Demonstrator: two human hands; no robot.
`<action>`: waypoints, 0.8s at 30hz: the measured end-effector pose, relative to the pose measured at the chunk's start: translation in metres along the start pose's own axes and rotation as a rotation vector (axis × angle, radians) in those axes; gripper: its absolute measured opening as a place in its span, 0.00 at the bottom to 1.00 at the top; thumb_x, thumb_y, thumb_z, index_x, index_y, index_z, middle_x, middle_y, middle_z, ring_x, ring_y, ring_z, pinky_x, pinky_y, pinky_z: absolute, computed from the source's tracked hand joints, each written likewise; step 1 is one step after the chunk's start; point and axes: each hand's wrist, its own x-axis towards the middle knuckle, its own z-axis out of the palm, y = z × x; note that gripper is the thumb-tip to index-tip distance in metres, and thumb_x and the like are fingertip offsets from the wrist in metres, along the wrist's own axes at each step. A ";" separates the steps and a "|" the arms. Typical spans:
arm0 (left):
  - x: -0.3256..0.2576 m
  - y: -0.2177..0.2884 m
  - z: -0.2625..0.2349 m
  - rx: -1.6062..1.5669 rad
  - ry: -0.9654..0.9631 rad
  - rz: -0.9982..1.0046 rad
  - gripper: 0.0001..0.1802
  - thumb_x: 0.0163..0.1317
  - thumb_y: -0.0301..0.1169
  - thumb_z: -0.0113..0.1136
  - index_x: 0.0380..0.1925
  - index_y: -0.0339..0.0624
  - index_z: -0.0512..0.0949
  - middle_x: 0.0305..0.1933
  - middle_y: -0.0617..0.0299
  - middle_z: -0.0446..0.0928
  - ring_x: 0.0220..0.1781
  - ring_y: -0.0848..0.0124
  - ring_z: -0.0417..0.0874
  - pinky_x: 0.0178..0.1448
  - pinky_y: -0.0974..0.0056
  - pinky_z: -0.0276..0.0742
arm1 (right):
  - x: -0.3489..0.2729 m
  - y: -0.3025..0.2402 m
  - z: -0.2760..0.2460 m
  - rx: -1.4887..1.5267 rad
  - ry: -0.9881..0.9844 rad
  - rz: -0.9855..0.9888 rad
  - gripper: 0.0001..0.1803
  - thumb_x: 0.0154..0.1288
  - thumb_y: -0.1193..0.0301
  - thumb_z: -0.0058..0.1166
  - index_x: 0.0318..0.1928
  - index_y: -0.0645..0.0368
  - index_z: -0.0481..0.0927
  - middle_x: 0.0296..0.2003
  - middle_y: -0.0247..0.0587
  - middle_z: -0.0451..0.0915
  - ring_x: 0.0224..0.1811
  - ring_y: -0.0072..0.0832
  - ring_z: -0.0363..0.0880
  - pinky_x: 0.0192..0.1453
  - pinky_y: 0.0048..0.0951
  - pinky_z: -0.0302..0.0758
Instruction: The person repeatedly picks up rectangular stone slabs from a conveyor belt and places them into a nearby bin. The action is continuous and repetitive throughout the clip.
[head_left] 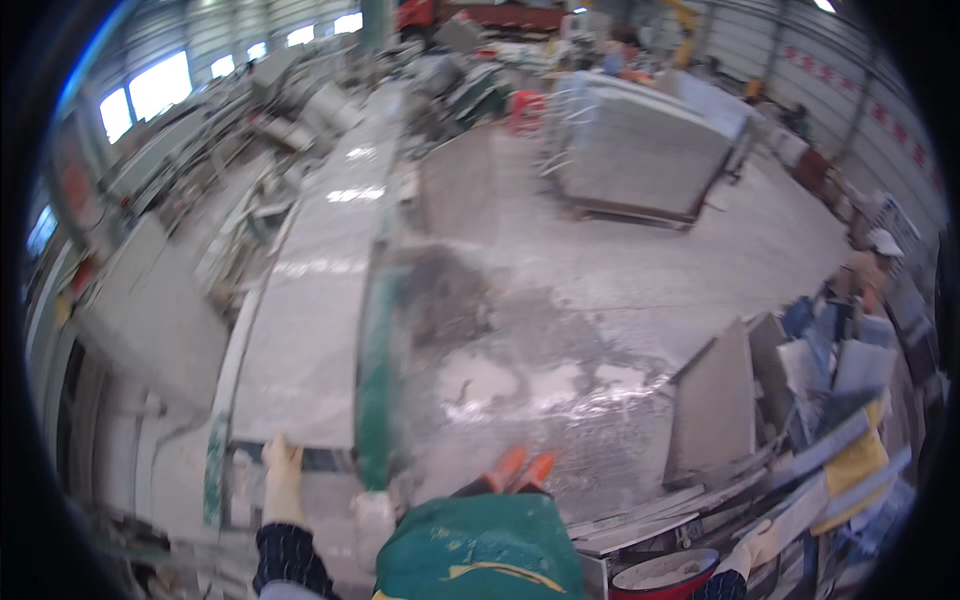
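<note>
Left hand: your left hand (282, 478), in a pale work glove, lies flat with its fingers stretched out together on the near end of a long grey stone slab (318, 290). It presses on the stone and grips nothing.
Right hand: your right hand (757, 548), also gloved, sits low at the right edge of the view, just above a red-rimmed basin (668, 577). The picture is too blurred there to tell whether its fingers are curled or spread, or whether it touches anything.
Slab: the stone slab runs straight away from your left hand, up and slightly right, shiny with light patches on its top.
Green edge: a green strip (374, 400) runs along the slab's side, just right of your left hand.
Floor: right of that strip the concrete floor (560, 330) is wet, with white slurry patches.
Feet: two orange shoe tips (524, 470) show between your hands, above your green apron (480, 550).
Stacked slabs: grey stone offcuts (715, 405) lean on edge up and left of your right hand.
Far block: a large grey stone block (640, 150) stands well beyond both hands.
Other person: someone in a white cap (884, 242) is far off, above your right hand.
</note>
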 end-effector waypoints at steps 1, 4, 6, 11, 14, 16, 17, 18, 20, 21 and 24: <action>-0.004 0.001 -0.005 -0.054 -0.112 0.025 0.22 0.65 0.28 0.56 0.58 0.37 0.67 0.54 0.48 0.76 0.54 0.50 0.80 0.56 0.41 0.80 | 0.000 -0.004 -0.007 -0.004 0.002 0.042 0.22 0.73 0.60 0.43 0.55 0.64 0.78 0.51 0.57 0.80 0.54 0.51 0.78 0.60 0.43 0.73; -0.009 0.009 -0.007 0.258 -0.146 0.061 0.18 0.69 0.29 0.51 0.56 0.33 0.69 0.38 0.54 0.79 0.34 0.63 0.83 0.41 0.57 0.81 | 0.007 -0.018 -0.022 0.019 0.186 0.075 0.19 0.72 0.61 0.43 0.46 0.63 0.80 0.41 0.58 0.82 0.44 0.56 0.79 0.50 0.49 0.76; -0.021 0.010 -0.002 0.625 -0.115 0.220 0.19 0.66 0.26 0.52 0.56 0.34 0.69 0.31 0.58 0.77 0.28 0.66 0.80 0.36 0.61 0.77 | 0.009 -0.023 -0.026 0.038 0.183 0.139 0.19 0.72 0.61 0.43 0.47 0.63 0.80 0.41 0.58 0.82 0.44 0.56 0.79 0.49 0.50 0.76; -0.076 0.014 0.015 1.804 0.099 0.712 0.36 0.55 0.26 0.62 0.66 0.37 0.64 0.53 0.45 0.76 0.54 0.54 0.80 0.59 0.54 0.75 | 0.009 -0.024 -0.018 -0.050 0.069 0.188 0.20 0.71 0.59 0.44 0.53 0.60 0.78 0.46 0.58 0.80 0.49 0.54 0.78 0.56 0.49 0.72; -0.090 0.017 0.035 2.039 0.121 0.831 0.47 0.51 0.27 0.65 0.72 0.39 0.56 0.71 0.40 0.61 0.75 0.47 0.59 0.76 0.51 0.55 | 0.008 -0.021 -0.013 -0.124 0.109 0.155 0.23 0.71 0.56 0.45 0.57 0.58 0.76 0.54 0.56 0.77 0.58 0.51 0.72 0.65 0.49 0.66; -0.087 0.024 0.047 2.027 -0.037 1.346 0.51 0.49 0.25 0.63 0.74 0.41 0.51 0.76 0.41 0.51 0.80 0.47 0.45 0.81 0.52 0.40 | 0.005 -0.023 -0.011 -0.094 0.071 0.238 0.25 0.71 0.54 0.46 0.59 0.57 0.76 0.58 0.54 0.75 0.63 0.49 0.68 0.68 0.49 0.61; -0.083 0.027 0.056 2.103 -0.153 1.286 0.51 0.48 0.25 0.63 0.75 0.40 0.50 0.77 0.41 0.50 0.80 0.48 0.45 0.81 0.52 0.40 | 0.003 -0.025 -0.013 -0.082 0.058 0.278 0.26 0.70 0.53 0.46 0.60 0.57 0.76 0.60 0.53 0.73 0.66 0.48 0.66 0.70 0.49 0.59; -0.077 0.031 0.065 2.200 -0.266 1.111 0.52 0.48 0.25 0.63 0.75 0.40 0.50 0.77 0.41 0.49 0.80 0.48 0.46 0.81 0.52 0.40 | 0.001 -0.027 -0.015 -0.080 0.049 0.281 0.27 0.70 0.52 0.47 0.60 0.56 0.75 0.61 0.53 0.73 0.66 0.48 0.66 0.70 0.49 0.59; -0.062 0.039 0.089 2.332 -0.436 0.835 0.58 0.42 0.28 0.69 0.75 0.40 0.49 0.78 0.43 0.48 0.80 0.49 0.46 0.82 0.54 0.42 | -0.001 -0.031 -0.023 -0.088 0.028 0.293 0.28 0.69 0.51 0.48 0.62 0.55 0.75 0.62 0.52 0.73 0.67 0.47 0.65 0.71 0.50 0.59; -0.057 0.042 0.092 2.329 -0.473 0.779 0.60 0.40 0.29 0.71 0.75 0.40 0.49 0.78 0.44 0.47 0.80 0.49 0.46 0.81 0.55 0.43 | -0.001 -0.033 -0.028 -0.064 -0.002 0.313 0.28 0.69 0.51 0.48 0.61 0.55 0.76 0.63 0.52 0.72 0.69 0.46 0.64 0.72 0.48 0.58; -0.041 0.047 0.095 2.361 -0.580 0.747 0.67 0.33 0.33 0.76 0.75 0.39 0.46 0.78 0.43 0.48 0.79 0.49 0.48 0.80 0.56 0.48 | 0.003 -0.036 -0.043 -0.048 0.000 0.299 0.24 0.68 0.50 0.49 0.55 0.53 0.80 0.53 0.48 0.79 0.59 0.45 0.73 0.64 0.46 0.67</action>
